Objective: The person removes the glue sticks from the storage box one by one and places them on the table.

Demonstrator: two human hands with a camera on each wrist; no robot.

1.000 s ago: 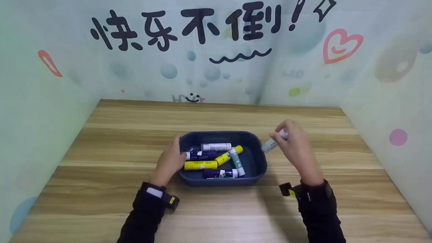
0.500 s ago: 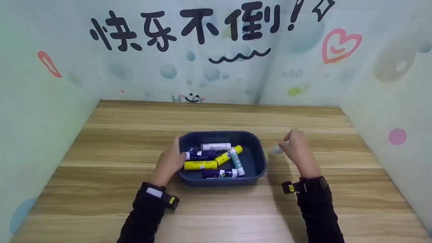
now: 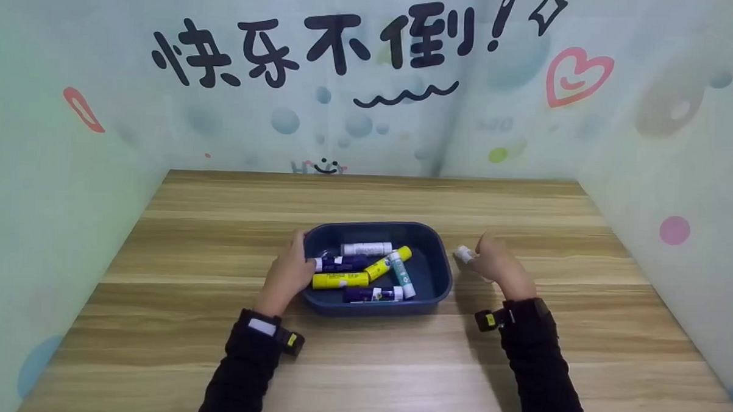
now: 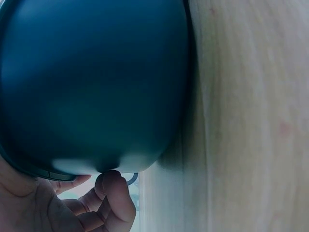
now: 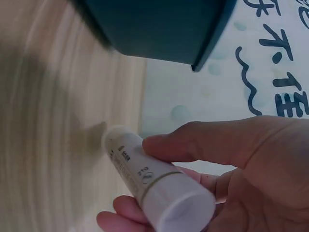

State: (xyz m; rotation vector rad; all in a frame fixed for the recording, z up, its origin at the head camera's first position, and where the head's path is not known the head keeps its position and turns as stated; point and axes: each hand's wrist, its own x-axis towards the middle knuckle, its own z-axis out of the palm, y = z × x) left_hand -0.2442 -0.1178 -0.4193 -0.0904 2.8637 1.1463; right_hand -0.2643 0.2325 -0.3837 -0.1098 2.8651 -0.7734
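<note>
A dark blue plastic basin [image 3: 428, 272] stands on the table with several glue sticks lying in it: a white glue stick [image 3: 367, 249], a yellow glue stick [image 3: 341, 281], a teal-and-white glue stick [image 3: 403, 275] and dark purple ones [image 3: 372, 294]. My left hand [image 3: 286, 276] grips the basin's left rim, and curled fingers [image 4: 118, 198] press its outer wall. To the right of the basin, my right hand [image 3: 503, 267] holds another white glue stick [image 5: 140, 164] between thumb and fingers. Its far end is close to the table; contact cannot be made out.
The wooden table [image 3: 361, 364] is boxed in by a printed back wall [image 3: 247, 128] and side walls. Each wrist carries a small strapped camera [image 3: 487, 320] over a dark sleeve.
My right hand has gone down beside the basin, and the white glue stick in it has turned so one end points toward the upper left. The left hand and basin stay put.
</note>
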